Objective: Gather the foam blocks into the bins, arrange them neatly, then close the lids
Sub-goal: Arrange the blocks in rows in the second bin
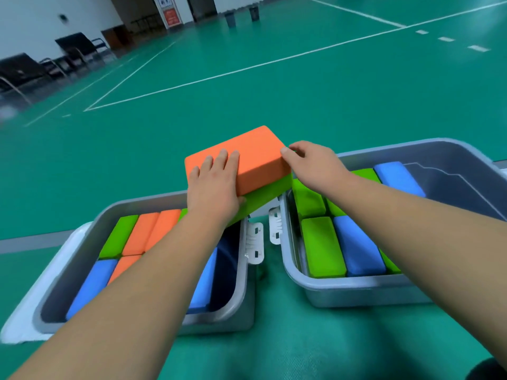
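Two grey bins stand side by side on the green floor, the left bin (244, 259) and the right bin (356, 293). Both hold green, orange and blue foam blocks packed on edge. An orange block (255, 157) lies stacked on a green block (270, 194), and both are held above the gap between the bins. My left hand (212, 187) grips the stack's near left end, fingers over the orange top and thumb under the green one. My right hand (312, 161) grips the orange block's right corner.
A white lid (30, 303) lies under the left bin's left side. White latches (255, 242) hang on the bins' facing walls. Black chairs (27, 69) stand far left by the wall and two dark containers (230, 19) far back. White court lines cross the floor.
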